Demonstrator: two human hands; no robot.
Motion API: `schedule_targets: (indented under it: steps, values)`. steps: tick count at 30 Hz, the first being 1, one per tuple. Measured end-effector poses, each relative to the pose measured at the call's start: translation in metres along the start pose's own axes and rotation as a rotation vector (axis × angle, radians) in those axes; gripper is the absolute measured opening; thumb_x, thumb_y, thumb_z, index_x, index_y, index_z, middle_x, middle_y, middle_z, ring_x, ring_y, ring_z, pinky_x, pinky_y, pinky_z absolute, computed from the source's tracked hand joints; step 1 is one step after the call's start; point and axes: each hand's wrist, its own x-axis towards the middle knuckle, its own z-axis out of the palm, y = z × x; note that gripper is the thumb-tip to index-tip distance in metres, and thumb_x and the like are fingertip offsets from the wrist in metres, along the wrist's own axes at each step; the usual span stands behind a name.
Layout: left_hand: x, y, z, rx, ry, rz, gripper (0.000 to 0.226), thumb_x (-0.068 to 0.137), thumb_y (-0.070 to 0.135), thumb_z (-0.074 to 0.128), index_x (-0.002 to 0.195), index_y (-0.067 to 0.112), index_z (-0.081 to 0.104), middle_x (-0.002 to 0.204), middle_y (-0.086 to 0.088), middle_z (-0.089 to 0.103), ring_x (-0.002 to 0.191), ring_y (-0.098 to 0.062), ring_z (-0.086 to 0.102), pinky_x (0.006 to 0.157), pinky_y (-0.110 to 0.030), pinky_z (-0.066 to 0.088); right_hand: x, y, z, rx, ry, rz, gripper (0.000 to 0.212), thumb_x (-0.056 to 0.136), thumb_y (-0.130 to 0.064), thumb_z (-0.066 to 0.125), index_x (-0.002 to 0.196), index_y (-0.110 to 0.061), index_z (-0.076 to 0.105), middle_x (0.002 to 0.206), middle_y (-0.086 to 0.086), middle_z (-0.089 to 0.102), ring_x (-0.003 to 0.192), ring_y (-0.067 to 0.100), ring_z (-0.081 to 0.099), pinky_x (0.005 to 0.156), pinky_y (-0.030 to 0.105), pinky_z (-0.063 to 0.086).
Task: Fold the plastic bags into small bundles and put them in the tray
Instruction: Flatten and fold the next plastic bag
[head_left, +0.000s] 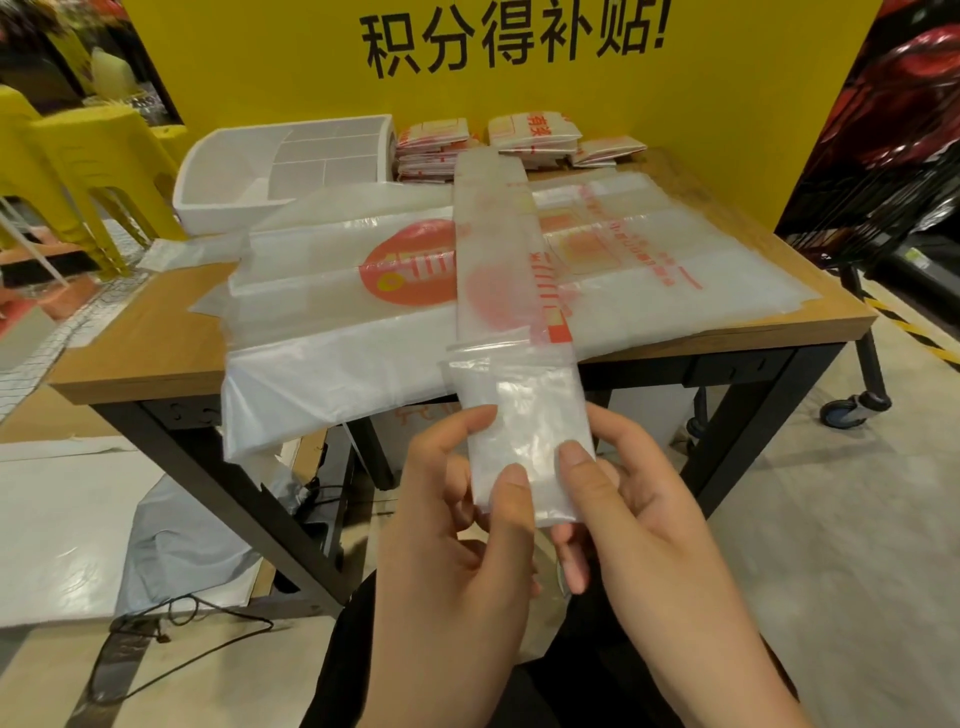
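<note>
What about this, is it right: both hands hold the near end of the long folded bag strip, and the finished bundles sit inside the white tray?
Not quite. The head view shows the bundles stacked on the table right of the white tray, not inside it. The left hand and right hand do hold the folded bag strip's near end.

Red print on the flat bag – too tiny to read. The folded strip covers part of the bundles behind it.
</note>
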Motion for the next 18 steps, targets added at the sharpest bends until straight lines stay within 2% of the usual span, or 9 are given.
schedule_targets:
  steps: [4, 7, 10, 15, 18]
  values:
    - [0.007, 0.000, -0.004, -0.085, 0.050, -0.047, 0.022, 0.099, 0.036, 0.053, 0.119, 0.043, 0.057, 0.068, -0.003, 0.062, 0.062, -0.020, 0.065, 0.049, -0.033, 0.056, -0.001, 0.000, 0.000, 0.013, 0.031, 0.011, 0.031, 0.091, -0.032, 0.061, 0.122, -0.037, 0.060, 0.062, 0.003, 0.060, 0.050, 0.013, 0.050, 0.045, 0.024, 0.044]
    - [0.015, 0.003, -0.007, -0.085, 0.007, -0.070, 0.037, 0.094, 0.018, 0.061, 0.122, 0.042, 0.056, 0.067, -0.001, 0.061, 0.061, -0.017, 0.062, 0.050, -0.028, 0.053, -0.001, -0.002, 0.001, 0.017, 0.056, 0.008, 0.031, 0.090, -0.031, 0.062, 0.121, -0.037, 0.060, 0.065, 0.003, 0.063, 0.053, 0.012, 0.054, 0.044, 0.023, 0.044]
    - [0.020, 0.007, -0.008, -0.070, -0.023, -0.084, 0.043, 0.089, 0.013, 0.066, 0.119, 0.044, 0.058, 0.062, -0.002, 0.059, 0.057, -0.017, 0.059, 0.050, -0.026, 0.053, -0.001, -0.003, 0.003, 0.014, 0.072, 0.008, 0.031, 0.088, -0.034, 0.063, 0.118, -0.038, 0.061, 0.067, 0.003, 0.066, 0.052, 0.011, 0.055, 0.044, 0.023, 0.044]
    - [0.021, 0.008, -0.006, -0.072, -0.005, -0.096, 0.035, 0.090, 0.015, 0.066, 0.108, 0.045, 0.061, 0.061, -0.004, 0.057, 0.052, -0.018, 0.056, 0.051, -0.025, 0.055, -0.001, -0.004, 0.006, 0.017, 0.110, 0.017, 0.026, 0.086, -0.038, 0.063, 0.112, -0.037, 0.064, 0.063, 0.005, 0.063, 0.050, 0.011, 0.054, 0.041, 0.022, 0.043]
    - [0.017, 0.005, -0.006, -0.036, -0.001, -0.041, 0.014, 0.093, 0.029, 0.066, 0.097, 0.042, 0.063, 0.063, -0.002, 0.059, 0.053, -0.019, 0.059, 0.051, -0.032, 0.057, -0.001, -0.004, 0.007, 0.008, 0.139, 0.018, 0.016, 0.089, -0.037, 0.062, 0.103, -0.033, 0.067, 0.058, 0.005, 0.061, 0.046, 0.011, 0.052, 0.040, 0.021, 0.041]
